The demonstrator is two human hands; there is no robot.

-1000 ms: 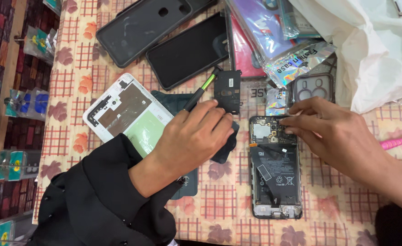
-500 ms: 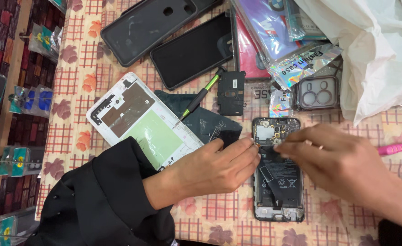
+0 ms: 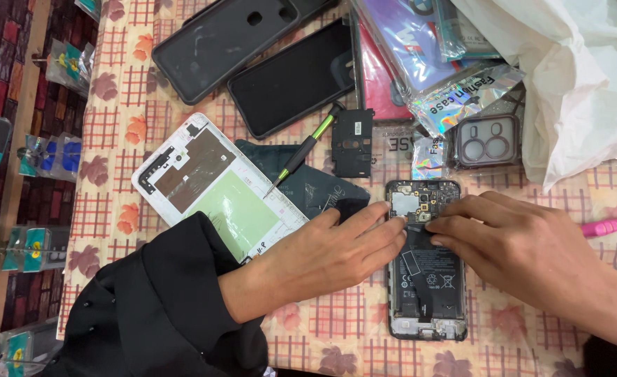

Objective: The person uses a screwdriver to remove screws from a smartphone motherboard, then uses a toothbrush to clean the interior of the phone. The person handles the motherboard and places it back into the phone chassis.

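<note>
Checked floral tablecloth point(image 3: 336, 328) covers the counter. Head view: near its front edge lies the opened phone point(image 3: 425, 262); left hand point(image 3: 322, 255) and right hand point(image 3: 525, 248) pinch a part at its top. Judged best: light, steady pressure.
</note>
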